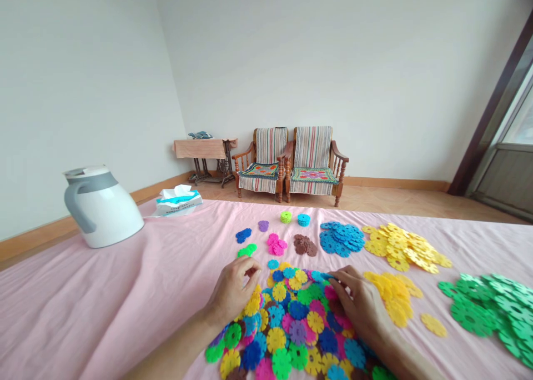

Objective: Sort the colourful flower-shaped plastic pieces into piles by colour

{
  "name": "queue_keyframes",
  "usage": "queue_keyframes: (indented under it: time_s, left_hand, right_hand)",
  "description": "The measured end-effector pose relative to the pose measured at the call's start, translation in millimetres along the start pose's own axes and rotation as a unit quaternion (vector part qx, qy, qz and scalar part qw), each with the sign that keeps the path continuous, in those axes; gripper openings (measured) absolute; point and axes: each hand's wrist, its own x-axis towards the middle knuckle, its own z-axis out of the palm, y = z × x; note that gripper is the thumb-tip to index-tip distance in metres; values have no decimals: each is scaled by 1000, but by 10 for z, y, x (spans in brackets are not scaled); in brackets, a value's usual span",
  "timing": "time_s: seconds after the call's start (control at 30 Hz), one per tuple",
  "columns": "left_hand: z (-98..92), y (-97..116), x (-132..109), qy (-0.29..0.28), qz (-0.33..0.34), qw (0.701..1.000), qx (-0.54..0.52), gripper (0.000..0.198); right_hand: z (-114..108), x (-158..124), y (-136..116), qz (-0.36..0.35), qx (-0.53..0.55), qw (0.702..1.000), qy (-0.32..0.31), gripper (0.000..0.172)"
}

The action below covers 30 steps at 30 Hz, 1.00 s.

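Note:
A heap of mixed coloured notched discs [297,332] lies on the pink cloth in front of me. My left hand [238,283] is over the heap's upper left edge, fingers curled toward the thumb; whatever they may hold is hidden. At the heap's upper right, my right hand [353,294] pinches a light blue disc [327,276] between thumb and fingers. Beyond the heap sit small groups of dark blue [243,235], purple [263,225], pink [276,245] and brown discs [305,245], plus lime [285,217] and light blue stacks [303,220].
Larger piles of blue [342,239], yellow [402,246] and green discs [495,313] spread to the right. A white and grey jug [106,210] and a tissue box [179,201] stand at the left. Two wooden chairs [313,174] are by the far wall.

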Motion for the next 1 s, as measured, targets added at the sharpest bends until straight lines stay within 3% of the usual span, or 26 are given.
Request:
queue_keyframes:
  time_s: [0.3,0.53,0.83,1.0]
  left_hand:
    - [67,344,-127,-56,51,996,-57,11]
    - [133,584,-223,-82,63,991,-87,6]
    - [123,630,-206,-80,39,991,-98,7]
    - [67,497,-134,-33,4,994,-106,6]
  right_hand:
    - [-65,-141,-492,-69,52,995,-46,27]
    - [65,-241,-624,-138,3,987,-80,17]
    - [129,-298,-621,-152,18,987,-41,10]
    - [88,-219,-443,-102,28,994,41,17]
